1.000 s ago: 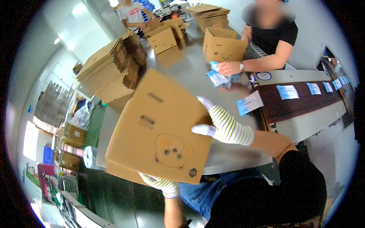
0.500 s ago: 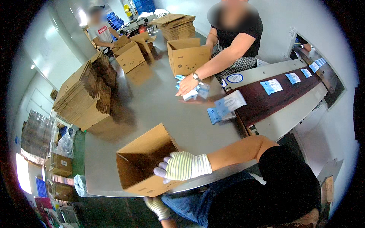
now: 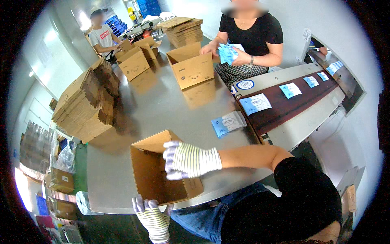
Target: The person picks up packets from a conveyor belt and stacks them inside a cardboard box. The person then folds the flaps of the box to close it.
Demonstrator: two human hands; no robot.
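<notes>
In front of me an open cardboard box [image 3: 148, 173] rests on the metal table, its opening facing up and toward me. My right hand [image 3: 191, 160], in a striped knit glove with purple fingertips, lies across the box's right wall, its fingers bent over into the opening. My left hand [image 3: 153, 221], gloved the same way, is at the table's front edge. Its fingers are apart and reach up to the box's near left corner. Just beyond the box, to the right, lie overlapping blue-and-white soft packets [image 3: 228, 124].
A conveyor belt [image 3: 280, 105] carries several packets at the right. Across the table a person holds packets [image 3: 230, 53] beside another open box [image 3: 191, 67]. Folded cardboard [image 3: 83, 103] is stacked at the left; another person stands at the far left among boxes.
The box in front of me has turned, and my left hand has risen to its near corner. The co-worker has lifted packets off the table. Another packet has advanced to the belt's near end.
</notes>
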